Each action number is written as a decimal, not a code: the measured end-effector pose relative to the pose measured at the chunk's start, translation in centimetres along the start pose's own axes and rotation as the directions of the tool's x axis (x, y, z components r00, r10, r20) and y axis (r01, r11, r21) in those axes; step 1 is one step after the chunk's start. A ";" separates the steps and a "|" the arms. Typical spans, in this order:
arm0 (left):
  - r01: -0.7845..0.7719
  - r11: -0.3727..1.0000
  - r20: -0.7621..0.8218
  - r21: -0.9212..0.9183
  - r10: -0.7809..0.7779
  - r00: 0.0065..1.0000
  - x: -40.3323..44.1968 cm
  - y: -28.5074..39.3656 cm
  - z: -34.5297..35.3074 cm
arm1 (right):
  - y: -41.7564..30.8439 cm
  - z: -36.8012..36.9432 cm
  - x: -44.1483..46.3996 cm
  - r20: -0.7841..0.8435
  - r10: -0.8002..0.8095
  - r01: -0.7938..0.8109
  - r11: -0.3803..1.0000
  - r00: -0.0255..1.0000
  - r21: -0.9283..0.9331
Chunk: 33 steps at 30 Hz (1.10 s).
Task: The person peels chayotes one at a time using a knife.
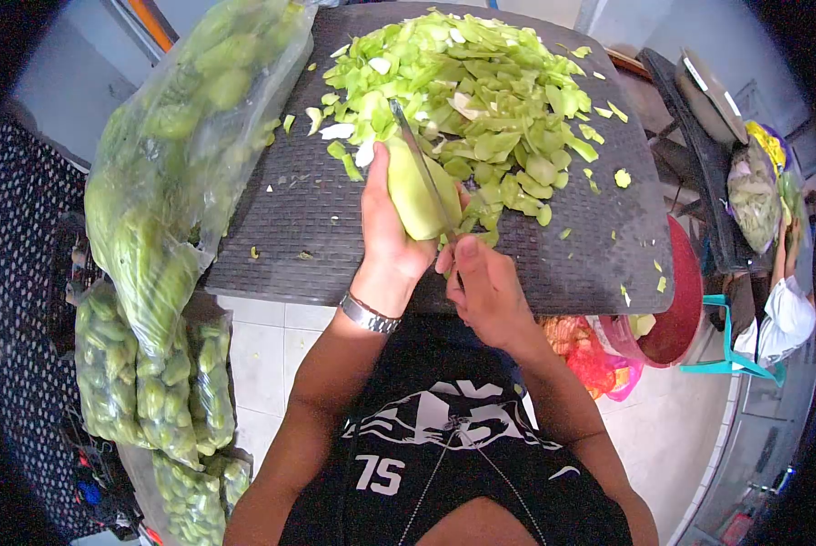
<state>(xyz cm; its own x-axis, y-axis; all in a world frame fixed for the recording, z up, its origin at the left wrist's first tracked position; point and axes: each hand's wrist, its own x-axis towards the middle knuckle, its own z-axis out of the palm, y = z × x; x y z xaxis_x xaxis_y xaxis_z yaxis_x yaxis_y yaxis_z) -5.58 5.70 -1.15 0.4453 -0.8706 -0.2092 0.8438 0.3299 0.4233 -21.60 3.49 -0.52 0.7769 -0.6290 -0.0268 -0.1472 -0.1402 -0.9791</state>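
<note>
My left hand (pixel 392 214), with a metal watch on its wrist, is wrapped round a pale green, peeled-looking chayote (pixel 410 193) above the near part of the dark woven-patterned table (pixel 290 246). My right hand (pixel 485 287) grips a knife (pixel 414 146) by its handle, which the fingers mostly hide. The blade points away from me and lies along the right side of the chayote. Just beyond both hands is a large heap of green peelings (pixel 490 100), with loose bits scattered around it.
A big clear bag of green vegetables (pixel 181 136) hangs over the table's left edge. More filled bags (pixel 153 382) stand below it. At right are a red tub (pixel 676 300), a red net sack (pixel 576 355), a teal chair (pixel 726 350) and another person (pixel 785 314).
</note>
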 end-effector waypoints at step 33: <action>-0.338 0.872 0.062 0.353 0.338 0.939 -1.7 -0.5 0.1 | -0.6 -0.7 1.1 -0.033 -0.018 0.010 0.977 0.999 -0.213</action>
<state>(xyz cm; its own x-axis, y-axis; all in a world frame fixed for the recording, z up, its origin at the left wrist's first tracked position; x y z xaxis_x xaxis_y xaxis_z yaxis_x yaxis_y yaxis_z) -6.80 6.96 -0.98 0.6852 -0.7284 0.0014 0.4800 0.4530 0.7513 -21.14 2.34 0.19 0.7588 -0.6514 -0.0027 -0.2664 -0.3065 -0.9138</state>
